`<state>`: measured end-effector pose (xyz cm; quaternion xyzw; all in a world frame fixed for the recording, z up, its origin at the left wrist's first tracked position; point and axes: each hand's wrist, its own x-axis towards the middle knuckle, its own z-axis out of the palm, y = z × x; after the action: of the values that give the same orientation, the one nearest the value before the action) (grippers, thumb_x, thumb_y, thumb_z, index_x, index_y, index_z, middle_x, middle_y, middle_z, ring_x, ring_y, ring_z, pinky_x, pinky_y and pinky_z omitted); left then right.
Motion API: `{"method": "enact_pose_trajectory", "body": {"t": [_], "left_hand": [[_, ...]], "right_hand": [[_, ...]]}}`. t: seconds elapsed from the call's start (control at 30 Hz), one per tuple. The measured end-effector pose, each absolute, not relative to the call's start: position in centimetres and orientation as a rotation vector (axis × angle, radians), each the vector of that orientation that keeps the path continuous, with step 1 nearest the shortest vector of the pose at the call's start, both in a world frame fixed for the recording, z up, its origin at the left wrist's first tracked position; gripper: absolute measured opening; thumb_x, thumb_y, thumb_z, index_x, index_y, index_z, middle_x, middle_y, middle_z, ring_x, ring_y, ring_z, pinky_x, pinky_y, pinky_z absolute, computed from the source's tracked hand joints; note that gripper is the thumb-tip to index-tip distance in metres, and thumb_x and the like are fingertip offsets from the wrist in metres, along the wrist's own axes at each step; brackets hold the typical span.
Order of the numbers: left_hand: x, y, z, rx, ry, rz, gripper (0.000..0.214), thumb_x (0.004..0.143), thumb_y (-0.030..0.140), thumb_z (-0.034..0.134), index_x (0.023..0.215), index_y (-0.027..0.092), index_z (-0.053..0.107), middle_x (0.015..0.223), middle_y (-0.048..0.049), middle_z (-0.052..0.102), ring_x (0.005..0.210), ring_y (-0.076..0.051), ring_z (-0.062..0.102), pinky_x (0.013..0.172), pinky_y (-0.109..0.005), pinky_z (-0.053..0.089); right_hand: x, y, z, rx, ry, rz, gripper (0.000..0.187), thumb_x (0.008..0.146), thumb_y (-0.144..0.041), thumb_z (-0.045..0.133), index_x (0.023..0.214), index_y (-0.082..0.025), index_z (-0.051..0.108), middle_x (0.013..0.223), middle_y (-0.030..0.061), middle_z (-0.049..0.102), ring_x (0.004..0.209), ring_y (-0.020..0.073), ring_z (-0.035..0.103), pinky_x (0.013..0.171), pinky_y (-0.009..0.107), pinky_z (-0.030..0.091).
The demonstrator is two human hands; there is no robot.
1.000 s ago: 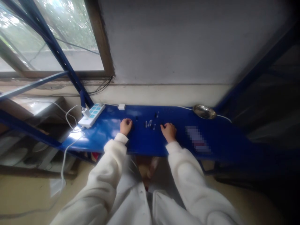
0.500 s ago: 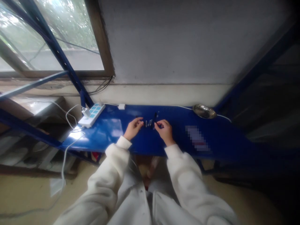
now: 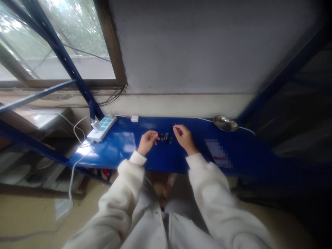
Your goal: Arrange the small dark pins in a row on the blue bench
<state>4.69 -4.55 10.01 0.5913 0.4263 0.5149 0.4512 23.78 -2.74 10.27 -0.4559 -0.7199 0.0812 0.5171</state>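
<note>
Several small, slim dark and clear pieces [image 3: 166, 136] lie on the blue tabletop [image 3: 166, 157] between my hands; they are too small to name. Just left of them is my left hand [image 3: 148, 141], its thumb and fingertips pinched together by the nearest dark piece. My right hand [image 3: 184, 136] is to their right and a little farther back, thumb and forefinger closed at a small dark thing [image 3: 172, 128]. What either pinch holds is too small to make out.
A white power strip [image 3: 102, 128] with a plugged-in adapter sits at the table's left end. A white block [image 3: 135, 118] lies at the back edge. To the right are a shiny metal bowl [image 3: 225, 123] and a blurred flat item [image 3: 218, 153].
My right hand has moved back and slightly right, away from the row of small pieces, to the dark thing behind them. My left hand stays almost in place.
</note>
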Motion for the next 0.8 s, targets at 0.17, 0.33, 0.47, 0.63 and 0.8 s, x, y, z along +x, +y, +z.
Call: {"method": "enact_pose_trajectory", "body": {"t": [0.17, 0.33, 0.47, 0.63, 0.8], "left_hand": [[3.7, -4.2, 9.0, 1.4, 1.144, 1.327, 0.032, 0.069, 0.039, 0.056, 0.085, 0.011, 0.051, 0.066, -0.004, 0.062, 0.041, -0.005, 0.047, 0.042, -0.018, 0.038], [3.4, -4.2, 8.7, 1.383, 1.177, 1.338, 0.033, 0.069, 0.039, 0.056, 0.086, 0.011, 0.051, 0.066, -0.0042, 0.062, 0.04, -0.005, 0.048, 0.042, -0.019, 0.038], [3.2, -4.2, 8.7, 1.388, 1.188, 1.324, 0.033, 0.069, 0.039, 0.056, 0.086, 0.011, 0.051, 0.065, -0.0039, 0.062, 0.04, -0.005, 0.048, 0.042, -0.019, 0.038], [3.2, -3.9, 8.5, 1.383, 1.2, 1.313, 0.034, 0.069, 0.04, 0.056, 0.086, 0.011, 0.051, 0.066, -0.0038, 0.062, 0.04, -0.005, 0.048, 0.043, -0.019, 0.038], [3.3, -3.9, 8.6, 1.391, 1.193, 1.305, 0.034, 0.069, 0.04, 0.056, 0.086, 0.012, 0.052, 0.066, -0.0038, 0.062, 0.04, -0.005, 0.048, 0.042, -0.019, 0.038]], "right_hand": [[26.6, 1.0, 7.7, -1.246, -1.62, 0.419, 0.019, 0.074, -0.028, 0.05, 0.084, -0.014, 0.059, 0.074, 0.0053, 0.062, 0.064, 0.0126, 0.056, 0.062, 0.027, 0.045], [27.2, 3.0, 4.8, -1.27, -1.746, 0.806, 0.016, 0.068, -0.015, 0.052, 0.081, -0.014, 0.06, 0.068, 0.0028, 0.062, 0.06, 0.0105, 0.056, 0.06, 0.026, 0.045], [27.3, 2.6, 3.9, -1.305, -1.827, 0.858, 0.016, 0.065, -0.012, 0.053, 0.078, -0.013, 0.061, 0.068, 0.0026, 0.062, 0.062, 0.0104, 0.056, 0.062, 0.025, 0.044], [27.1, 1.3, 3.4, -1.306, -1.96, 0.967, 0.02, 0.06, -0.02, 0.061, 0.079, -0.013, 0.063, 0.063, 0.0002, 0.059, 0.056, 0.0095, 0.052, 0.056, 0.023, 0.042], [26.3, 1.0, 2.7, -1.347, -1.997, 0.795, 0.027, 0.054, -0.031, 0.067, 0.076, -0.015, 0.063, 0.066, -0.0008, 0.058, 0.057, 0.0092, 0.05, 0.054, 0.022, 0.04]]}}
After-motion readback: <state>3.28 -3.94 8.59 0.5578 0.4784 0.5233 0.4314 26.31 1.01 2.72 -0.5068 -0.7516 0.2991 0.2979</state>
